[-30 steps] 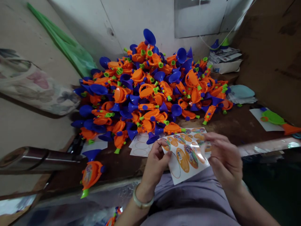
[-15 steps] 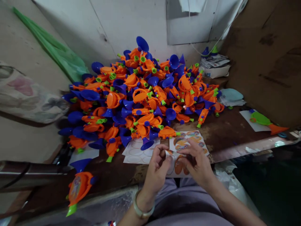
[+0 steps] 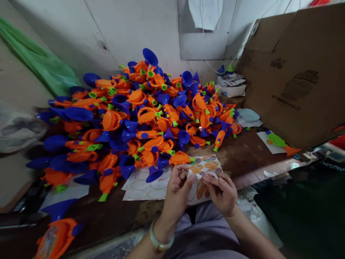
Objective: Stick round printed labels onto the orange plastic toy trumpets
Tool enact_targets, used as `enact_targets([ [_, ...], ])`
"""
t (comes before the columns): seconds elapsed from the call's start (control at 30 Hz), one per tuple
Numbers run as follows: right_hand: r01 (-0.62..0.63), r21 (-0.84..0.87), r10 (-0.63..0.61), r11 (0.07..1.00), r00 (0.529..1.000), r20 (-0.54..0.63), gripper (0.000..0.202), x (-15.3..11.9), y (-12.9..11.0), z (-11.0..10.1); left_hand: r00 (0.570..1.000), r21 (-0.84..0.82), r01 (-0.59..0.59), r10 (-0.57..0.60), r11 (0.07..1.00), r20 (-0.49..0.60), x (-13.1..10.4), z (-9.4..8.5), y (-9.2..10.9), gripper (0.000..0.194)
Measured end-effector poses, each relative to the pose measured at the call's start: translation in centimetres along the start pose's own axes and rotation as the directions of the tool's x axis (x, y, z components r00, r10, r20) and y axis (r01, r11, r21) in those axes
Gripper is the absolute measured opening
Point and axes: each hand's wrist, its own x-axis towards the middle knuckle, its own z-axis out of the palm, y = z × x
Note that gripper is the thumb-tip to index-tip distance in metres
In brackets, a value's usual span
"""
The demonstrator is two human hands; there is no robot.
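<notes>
- White sheet [image 3: 212, 164] with orange ovals: near middle, between the two hands, just beside the near side of the horn pile [image 3: 147, 117].
- Left hand [image 3: 178, 190]: thumb and fingers closed, pinching the sheet at its left side.
- Right hand [image 3: 222, 192]: fingertips together on a pale curled piece, probably a sticker [image 3: 211, 175]. Blurred; can't tell if it's fully off the backing.
- Step in hand, my read: peeling a sticker.
- Next move calls for: firm left grip, slow low pull from the right so the sticker doesn't tear or fold onto itself.
- Edges: sheet's near part seems to jut past the near edge of the tabletop [image 3: 237, 149], over the lap [image 3: 210, 233]. Can't tell if the far part rests on wood.
- Left of the sheet: papers [image 3: 145, 185] with oval outlines, near the left hand; pile horns overlap their far part.
- Room: tight far side, pile right there. More to the right, brown wood out toward the green horn [image 3: 277, 140] and box [image 3: 291, 79], both well apart from the hands.
- Near left: lone horn [image 3: 63, 230], well apart from the left hand.
</notes>
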Motion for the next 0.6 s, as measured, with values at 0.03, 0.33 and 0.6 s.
enact_targets([
  [0.03, 0.003, -0.009, -0.003, 1.000, 1.000, -0.026, 0.042, 0.1, 0.1, -0.1, 1.000, -0.005, 0.000, 0.000, 1.000, 0.014, 0.2, 0.2, 0.0, 0.057],
  [0.33, 0.094, -0.062, -0.101, 0.994, 0.985, -0.136, 0.030, 0.4, 1.2, -1.6, 0.985, -0.068, 0.057, -0.045, 0.996, 0.166, 1.5, 1.6, -0.3, 0.057],
  [0.6, 0.139, 0.064, -0.140, 0.988, 0.990, 0.008, 0.028, 0.5, 0.8, -3.2, 0.990, 0.119, -0.084, 0.068, 0.989, 0.126, 2.3, 1.3, -1.0, 0.045],
])
